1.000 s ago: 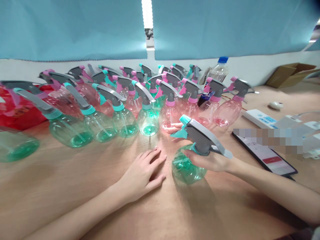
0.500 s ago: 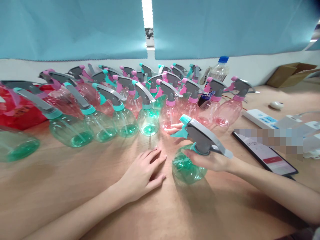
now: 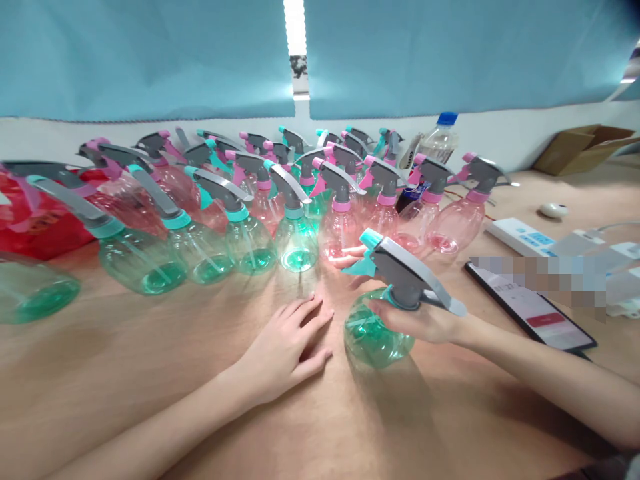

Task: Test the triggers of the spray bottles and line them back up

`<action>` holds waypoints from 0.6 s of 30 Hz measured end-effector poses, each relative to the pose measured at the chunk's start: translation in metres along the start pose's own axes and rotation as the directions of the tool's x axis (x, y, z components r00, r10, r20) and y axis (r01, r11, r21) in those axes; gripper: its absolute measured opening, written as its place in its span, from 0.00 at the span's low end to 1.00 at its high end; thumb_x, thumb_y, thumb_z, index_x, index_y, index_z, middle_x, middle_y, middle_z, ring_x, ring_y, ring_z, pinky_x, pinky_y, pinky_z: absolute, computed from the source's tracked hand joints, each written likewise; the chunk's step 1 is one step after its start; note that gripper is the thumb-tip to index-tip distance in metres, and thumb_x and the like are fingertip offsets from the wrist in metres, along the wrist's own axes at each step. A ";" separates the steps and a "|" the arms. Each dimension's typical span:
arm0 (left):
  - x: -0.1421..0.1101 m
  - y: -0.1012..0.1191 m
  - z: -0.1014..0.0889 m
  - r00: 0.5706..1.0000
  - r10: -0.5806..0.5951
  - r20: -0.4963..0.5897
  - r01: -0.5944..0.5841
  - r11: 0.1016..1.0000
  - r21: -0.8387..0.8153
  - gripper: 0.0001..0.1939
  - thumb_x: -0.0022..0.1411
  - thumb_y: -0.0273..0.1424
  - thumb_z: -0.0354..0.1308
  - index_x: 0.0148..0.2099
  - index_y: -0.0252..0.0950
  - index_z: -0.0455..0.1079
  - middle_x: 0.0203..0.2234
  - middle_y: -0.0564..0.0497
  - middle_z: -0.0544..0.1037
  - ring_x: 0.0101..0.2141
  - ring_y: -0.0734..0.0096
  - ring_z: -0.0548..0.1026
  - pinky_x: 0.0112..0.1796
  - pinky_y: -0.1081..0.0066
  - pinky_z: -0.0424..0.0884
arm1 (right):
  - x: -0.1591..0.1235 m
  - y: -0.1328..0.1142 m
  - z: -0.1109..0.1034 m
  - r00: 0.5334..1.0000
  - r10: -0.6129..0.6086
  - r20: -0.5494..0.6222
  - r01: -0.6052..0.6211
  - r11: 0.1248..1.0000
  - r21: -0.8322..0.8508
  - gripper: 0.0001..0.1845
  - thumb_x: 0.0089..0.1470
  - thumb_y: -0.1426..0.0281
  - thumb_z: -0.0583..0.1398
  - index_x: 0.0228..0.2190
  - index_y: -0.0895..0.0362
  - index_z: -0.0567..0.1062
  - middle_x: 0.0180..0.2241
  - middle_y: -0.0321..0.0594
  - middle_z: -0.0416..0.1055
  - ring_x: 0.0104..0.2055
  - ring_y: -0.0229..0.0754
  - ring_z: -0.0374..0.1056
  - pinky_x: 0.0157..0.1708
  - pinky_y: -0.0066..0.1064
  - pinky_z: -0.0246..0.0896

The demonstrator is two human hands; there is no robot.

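Note:
Upright on the table in front of me is a green spray bottle [image 3: 373,337] with a grey trigger head and turquoise nozzle. My right hand [image 3: 423,320] grips it around the neck, thumb on the near side; the other fingers are partly hidden behind the bottle. To its left, my left hand [image 3: 295,340] lies flat on the tabletop, fingers spread, holding nothing and apart from the bottle. Beyond my hands stand several more spray bottles: green ones, such as a green bottle [image 3: 296,247], on the left, and pink ones, such as a pink bottle [image 3: 457,223], towards the right.
A phone [image 3: 537,313] lies right of my right forearm, near a white power strip [image 3: 520,235] with plugged-in chargers. Further back are a white mouse-like object [image 3: 553,210], a cardboard box [image 3: 575,150] and a blue-capped bottle [image 3: 440,140]. A red bag [image 3: 45,227] sits at left.

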State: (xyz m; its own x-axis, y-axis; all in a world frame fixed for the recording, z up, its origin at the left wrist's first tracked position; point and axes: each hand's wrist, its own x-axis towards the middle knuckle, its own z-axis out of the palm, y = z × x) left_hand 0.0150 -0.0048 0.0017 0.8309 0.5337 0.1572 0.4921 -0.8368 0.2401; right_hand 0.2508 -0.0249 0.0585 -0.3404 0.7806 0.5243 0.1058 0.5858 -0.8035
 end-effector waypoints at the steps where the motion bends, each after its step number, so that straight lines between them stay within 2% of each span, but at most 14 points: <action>1: 0.000 0.000 0.000 1.000 0.001 -0.005 -0.001 1.000 -0.006 0.24 0.66 0.38 0.53 0.62 0.37 0.61 0.59 0.39 0.66 0.59 0.47 0.61 0.54 0.48 0.62 | 0.000 0.000 0.000 1.000 -0.005 -0.003 0.005 1.000 0.002 0.28 0.45 0.84 0.54 0.48 0.53 0.69 0.53 0.43 0.68 0.49 0.42 0.70 0.43 0.35 0.75; 5: 0.000 0.000 0.000 1.000 0.002 -0.007 -0.002 1.000 -0.013 0.24 0.66 0.38 0.54 0.62 0.37 0.62 0.59 0.39 0.66 0.59 0.47 0.61 0.54 0.48 0.62 | 0.001 -0.002 0.000 1.000 -0.016 0.004 0.017 0.999 -0.038 0.28 0.44 0.84 0.54 0.47 0.54 0.69 0.52 0.43 0.68 0.51 0.43 0.69 0.42 0.35 0.75; 11: 0.001 0.000 0.000 1.000 0.001 -0.002 -0.001 1.000 -0.016 0.23 0.66 0.37 0.54 0.61 0.38 0.62 0.59 0.39 0.65 0.59 0.47 0.61 0.54 0.48 0.62 | 0.000 0.000 -0.001 1.000 -0.020 -0.002 0.020 0.998 -0.053 0.26 0.44 0.84 0.53 0.45 0.52 0.68 0.48 0.42 0.70 0.38 0.39 0.73 0.38 0.34 0.76; 15: 0.000 0.000 -0.001 1.000 0.000 0.005 0.000 1.000 -0.014 0.24 0.66 0.38 0.54 0.62 0.37 0.61 0.59 0.39 0.65 0.60 0.48 0.60 0.54 0.49 0.62 | 0.000 -0.003 -0.001 1.000 -0.016 0.000 0.016 0.998 -0.062 0.22 0.46 0.81 0.54 0.43 0.52 0.68 0.46 0.42 0.69 0.42 0.42 0.73 0.38 0.35 0.76; 18: 0.000 0.001 -0.001 1.000 0.001 0.010 -0.001 1.000 -0.004 0.24 0.66 0.38 0.54 0.62 0.36 0.61 0.59 0.38 0.65 0.60 0.48 0.60 0.55 0.49 0.62 | 0.001 -0.005 -0.001 0.999 0.032 -0.005 -0.032 0.999 -0.043 0.22 0.46 0.80 0.54 0.44 0.52 0.65 0.38 0.40 0.69 0.41 0.42 0.73 0.35 0.33 0.76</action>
State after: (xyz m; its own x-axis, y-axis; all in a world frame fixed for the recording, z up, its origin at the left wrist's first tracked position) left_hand 0.0149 -0.0054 0.0026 0.8342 0.5314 0.1476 0.4900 -0.8369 0.2439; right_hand 0.2512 -0.0269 0.0629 -0.3325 0.7999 0.4996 0.1569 0.5693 -0.8070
